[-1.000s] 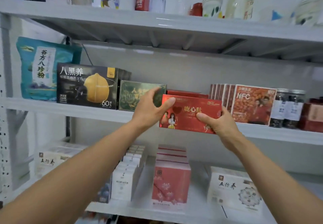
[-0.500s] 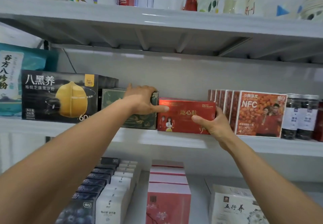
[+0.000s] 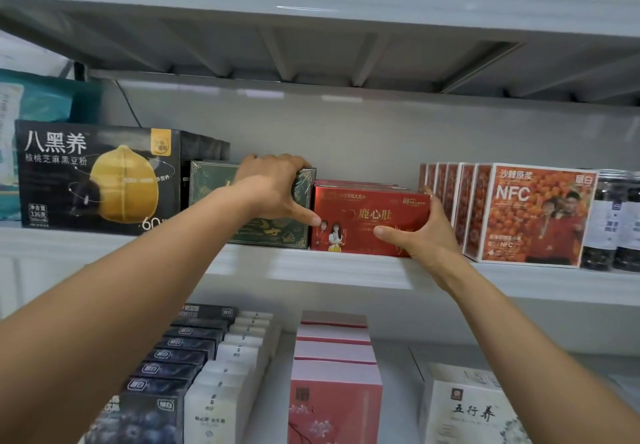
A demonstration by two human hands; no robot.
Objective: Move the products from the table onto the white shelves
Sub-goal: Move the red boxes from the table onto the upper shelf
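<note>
A red box [image 3: 360, 216] with gold lettering stands on the middle white shelf [image 3: 242, 263], in front of more red boxes of the same kind. My right hand [image 3: 424, 234] grips its right end, thumb across the front face and fingers behind. My left hand [image 3: 273, 187] lies over the top right corner of the dark green box [image 3: 213, 187] beside it, fingers curled over that box's top edge. Its thumb tip touches the red box's left edge.
A large black box [image 3: 97, 177] and a teal bag [image 3: 41, 97] stand left of the green box. Orange NFC boxes [image 3: 530, 211] and dark jars [image 3: 609, 222] fill the right. The shelf below holds rows of dark, white and pink boxes [image 3: 332, 384]. Bottles line the top shelf.
The red box went from mid-air in front of the shelf to standing on it between the green and orange boxes. My left hand shifted from the red box onto the green box.
</note>
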